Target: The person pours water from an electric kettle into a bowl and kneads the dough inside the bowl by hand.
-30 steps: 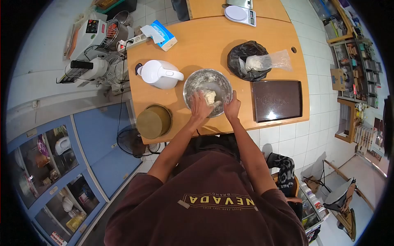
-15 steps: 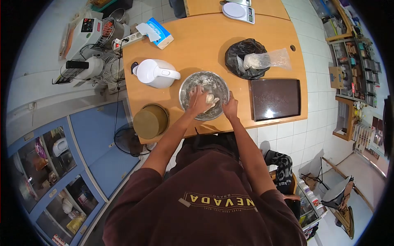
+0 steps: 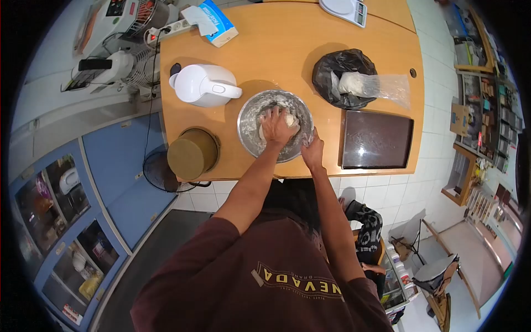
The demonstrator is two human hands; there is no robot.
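Observation:
A metal mixing bowl [image 3: 246, 145] with floury walls stands near the table's front edge. Inside it lies a lump of pale dough [image 3: 291, 120], partly covered by my left hand [image 3: 276, 126]. That hand presses down on the dough, its fingers stretched out and apart. My right hand [image 3: 313, 151] grips the bowl's rim on the right side, fingers closed around it.
Left of the bowl are a white electric kettle [image 3: 203, 84] and a brownish bucket [image 3: 191, 155]. On the right lie a dark baking tray [image 3: 377, 139] and a black plastic bag [image 3: 326, 72] holding a clear bag of white stuff [image 3: 354, 84]. A seated person's patterned leg [image 3: 368, 227] shows below.
My left hand has moved slightly and its fingers are straighter over the dough. My right hand stays at the rim. The whole view has shifted and tilted a little.

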